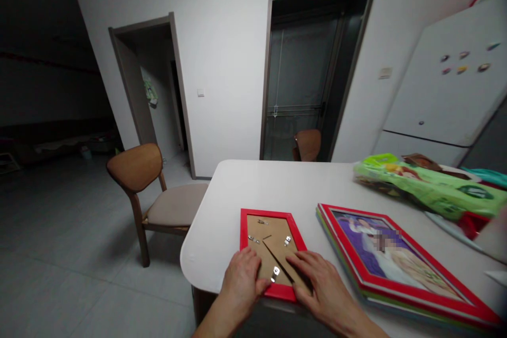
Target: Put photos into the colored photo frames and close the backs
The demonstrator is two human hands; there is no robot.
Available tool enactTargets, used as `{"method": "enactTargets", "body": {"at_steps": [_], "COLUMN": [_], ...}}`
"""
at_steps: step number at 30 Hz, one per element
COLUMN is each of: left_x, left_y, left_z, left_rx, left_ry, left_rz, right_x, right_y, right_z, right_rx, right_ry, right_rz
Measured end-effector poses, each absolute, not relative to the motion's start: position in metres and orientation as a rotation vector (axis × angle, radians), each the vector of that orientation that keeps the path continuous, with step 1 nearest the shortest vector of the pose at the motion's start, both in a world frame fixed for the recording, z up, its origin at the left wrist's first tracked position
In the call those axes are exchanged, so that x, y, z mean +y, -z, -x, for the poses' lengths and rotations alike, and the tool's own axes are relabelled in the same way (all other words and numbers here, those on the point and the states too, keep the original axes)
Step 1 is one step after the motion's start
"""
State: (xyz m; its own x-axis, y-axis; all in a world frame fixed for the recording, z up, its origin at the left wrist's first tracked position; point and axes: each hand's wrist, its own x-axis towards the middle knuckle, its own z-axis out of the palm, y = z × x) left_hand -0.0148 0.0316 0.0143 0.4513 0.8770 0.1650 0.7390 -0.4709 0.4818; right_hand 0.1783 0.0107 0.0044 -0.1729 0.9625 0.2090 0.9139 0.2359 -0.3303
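A small red picture frame [293, 291] lies face down at the near edge of the white table, its brown backing board [271, 237] facing up. Several metal turn clips sit on the board, and a dark slanted line from its stand flap runs across it. My left hand [243, 277] grips the frame's lower left side, fingers curled over the edge and thumb on the board. Across from it, my right hand [322, 285] holds the lower right side, fingers lying on the board and thumb near the bottom edge. Its palm hides that corner.
Right of the hands lies a stack of larger picture frames [396, 277], a red one with a photo on top. Behind it are a green plastic package [435, 185] and other items. A wooden chair [174, 206] stands left of the white table [214, 237]; a fridge [431, 90] is at the right.
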Motion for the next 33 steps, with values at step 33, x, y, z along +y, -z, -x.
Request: {"method": "enactTargets", "body": {"at_steps": [33], "left_x": [0.027], "left_y": [0.003], "left_z": [0.019], "left_rx": [1.355], "left_ry": [-0.55], "left_rz": [-2.403], "right_x": [0.008], "right_y": [-0.013], "right_z": [-0.155], "right_rx": [-2.413], "right_ry": [-0.2], "right_rz": [1.405]}}
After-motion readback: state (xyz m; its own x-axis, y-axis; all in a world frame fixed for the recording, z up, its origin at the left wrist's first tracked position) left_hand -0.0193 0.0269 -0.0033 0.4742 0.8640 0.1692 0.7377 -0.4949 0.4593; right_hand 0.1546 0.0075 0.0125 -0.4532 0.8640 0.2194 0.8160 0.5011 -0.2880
